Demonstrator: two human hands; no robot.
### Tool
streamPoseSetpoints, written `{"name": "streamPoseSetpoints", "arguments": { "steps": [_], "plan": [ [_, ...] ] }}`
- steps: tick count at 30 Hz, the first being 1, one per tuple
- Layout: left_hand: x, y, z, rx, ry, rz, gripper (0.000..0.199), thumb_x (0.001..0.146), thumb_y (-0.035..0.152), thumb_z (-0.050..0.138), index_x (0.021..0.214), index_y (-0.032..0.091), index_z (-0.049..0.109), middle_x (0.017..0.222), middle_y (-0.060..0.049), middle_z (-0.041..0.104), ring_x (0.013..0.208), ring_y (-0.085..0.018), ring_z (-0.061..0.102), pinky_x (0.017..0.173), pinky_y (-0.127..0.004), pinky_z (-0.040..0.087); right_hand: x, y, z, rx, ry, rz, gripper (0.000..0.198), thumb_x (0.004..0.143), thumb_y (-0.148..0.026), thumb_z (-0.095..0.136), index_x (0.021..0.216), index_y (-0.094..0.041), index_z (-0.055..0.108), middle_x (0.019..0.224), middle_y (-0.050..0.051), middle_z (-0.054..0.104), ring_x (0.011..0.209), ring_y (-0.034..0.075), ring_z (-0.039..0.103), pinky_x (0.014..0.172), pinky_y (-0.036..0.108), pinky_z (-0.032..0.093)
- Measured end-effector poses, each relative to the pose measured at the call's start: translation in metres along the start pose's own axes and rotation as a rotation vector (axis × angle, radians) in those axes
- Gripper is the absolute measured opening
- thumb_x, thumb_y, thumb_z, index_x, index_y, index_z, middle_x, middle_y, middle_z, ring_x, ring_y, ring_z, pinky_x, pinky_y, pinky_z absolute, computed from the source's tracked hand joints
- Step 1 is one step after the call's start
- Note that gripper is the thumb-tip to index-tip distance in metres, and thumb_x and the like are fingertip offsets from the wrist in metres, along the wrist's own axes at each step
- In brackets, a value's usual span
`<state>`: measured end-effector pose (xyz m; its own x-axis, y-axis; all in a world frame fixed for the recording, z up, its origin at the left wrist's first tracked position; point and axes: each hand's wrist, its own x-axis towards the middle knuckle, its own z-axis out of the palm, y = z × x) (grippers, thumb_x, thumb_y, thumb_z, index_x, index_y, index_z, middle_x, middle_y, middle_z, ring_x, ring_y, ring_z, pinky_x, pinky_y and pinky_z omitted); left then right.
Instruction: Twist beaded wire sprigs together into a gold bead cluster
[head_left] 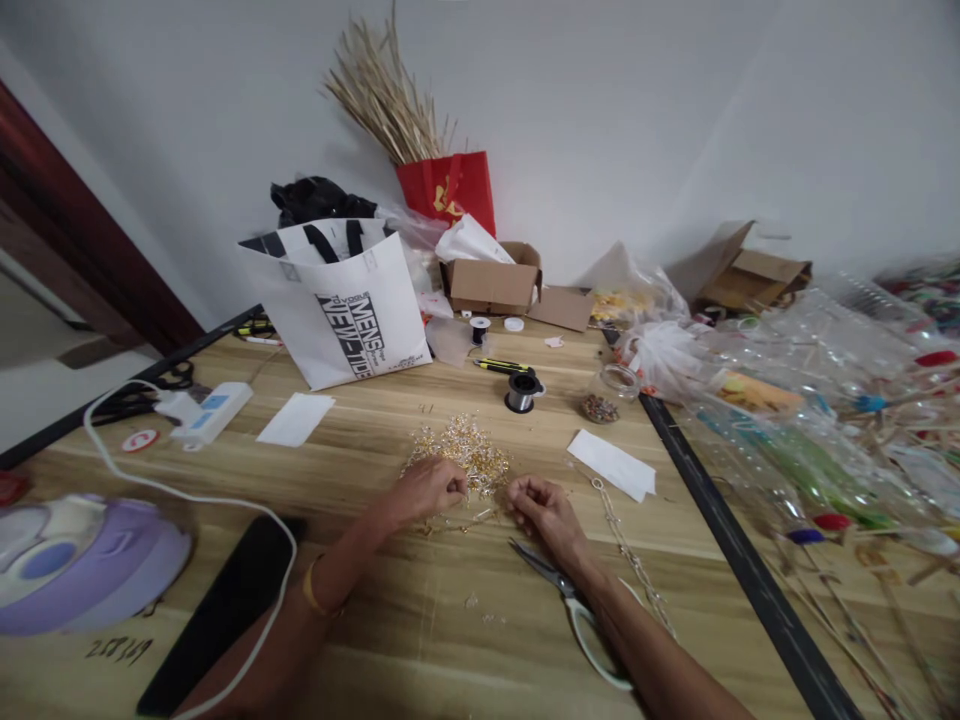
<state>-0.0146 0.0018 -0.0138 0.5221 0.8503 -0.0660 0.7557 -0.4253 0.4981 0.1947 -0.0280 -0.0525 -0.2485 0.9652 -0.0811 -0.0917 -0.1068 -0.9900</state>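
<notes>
My left hand [429, 490] is closed in a pinch at the near edge of a pile of small gold and clear beads [472, 445]. Across from it my right hand [545, 512] pinches thumb against fingers, just right of the pile. Whatever lies in either pinch is too small to make out. A thin beaded strand [466, 522] lies on the wood below and between the hands. White-handled scissors [556, 577] rest partly under my right forearm, blades pointing up-left. Right of that wrist is a beaded chain [626, 545].
Wire spools [520, 393], a yellow cutter [499, 366] and a glass jar [609, 395] stand beyond the beads. White papers [611, 462] flank them. A shopping bag [352, 310], power strip [217, 412] and purple appliance [112, 560] are left; plastic packages [810, 430] crowd the right.
</notes>
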Motion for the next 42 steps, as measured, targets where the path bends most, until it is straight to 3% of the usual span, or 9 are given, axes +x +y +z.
{"name": "streamPoseSetpoints", "arguments": {
  "steps": [5,8,14,25,31,35,42],
  "plan": [
    [-0.005,0.021,0.0,0.065,-0.176,0.05,0.009,0.066,0.018,0.057,0.068,0.019,0.067,0.065,0.001,0.064,0.059,-0.013,0.054,0.054,-0.02,0.033,0.0,0.002,-0.001,-0.004,0.001,0.029,0.03,0.071,-0.044,0.064,0.069,-0.016,0.054,0.057,-0.003,0.051,0.042,0.006,0.039,0.036,0.016,0.028],
    [-0.009,0.029,0.001,0.161,-0.176,0.063,0.01,0.067,0.014,0.055,0.069,0.018,0.064,0.075,-0.002,0.065,0.072,-0.016,0.056,0.063,-0.022,0.037,0.0,0.002,-0.001,-0.016,-0.002,0.047,0.03,0.071,-0.044,0.063,0.071,-0.016,0.054,0.056,-0.003,0.051,0.042,0.006,0.038,0.036,0.016,0.028],
    [-0.013,0.025,0.006,0.187,-0.211,0.167,0.009,0.07,0.012,0.053,0.067,0.018,0.059,0.073,-0.001,0.06,0.076,-0.016,0.055,0.07,-0.023,0.038,0.0,0.001,-0.001,-0.035,-0.022,0.026,0.027,0.072,-0.042,0.061,0.07,-0.016,0.053,0.053,-0.005,0.047,0.041,0.006,0.035,0.037,0.017,0.026],
    [-0.018,0.028,0.001,0.156,-0.335,0.188,0.012,0.066,0.01,0.053,0.06,0.018,0.061,0.06,0.002,0.059,0.059,-0.012,0.051,0.057,-0.021,0.034,-0.002,0.003,0.002,-0.247,-0.158,-0.114,0.025,0.078,-0.037,0.056,0.067,-0.014,0.054,0.055,-0.004,0.042,0.051,0.008,0.034,0.048,0.02,0.027],
    [-0.035,0.028,0.0,0.152,-0.361,0.154,0.009,0.067,0.013,0.055,0.064,0.019,0.062,0.064,0.003,0.061,0.065,-0.013,0.052,0.06,-0.02,0.035,-0.005,0.002,0.004,-0.345,-0.173,-0.125,0.022,0.078,-0.034,0.055,0.068,-0.014,0.054,0.056,-0.004,0.042,0.053,0.008,0.035,0.049,0.02,0.027],
    [-0.035,0.027,0.002,0.116,-0.311,0.143,0.008,0.072,0.016,0.056,0.07,0.02,0.062,0.07,0.002,0.062,0.069,-0.013,0.054,0.064,-0.021,0.036,-0.006,0.0,0.004,-0.334,-0.177,-0.125,0.023,0.079,-0.035,0.054,0.068,-0.015,0.053,0.056,-0.004,0.041,0.052,0.008,0.034,0.049,0.02,0.027],
    [-0.03,0.036,0.013,0.142,0.05,0.256,0.017,0.083,0.014,0.047,0.091,0.019,0.061,0.094,-0.005,0.055,0.094,-0.019,0.048,0.086,-0.03,0.038,-0.008,-0.001,0.001,-0.269,-0.154,-0.11,0.029,0.078,-0.043,0.056,0.068,-0.016,0.053,0.056,-0.005,0.039,0.051,0.009,0.033,0.048,0.021,0.026]
  ]
}}
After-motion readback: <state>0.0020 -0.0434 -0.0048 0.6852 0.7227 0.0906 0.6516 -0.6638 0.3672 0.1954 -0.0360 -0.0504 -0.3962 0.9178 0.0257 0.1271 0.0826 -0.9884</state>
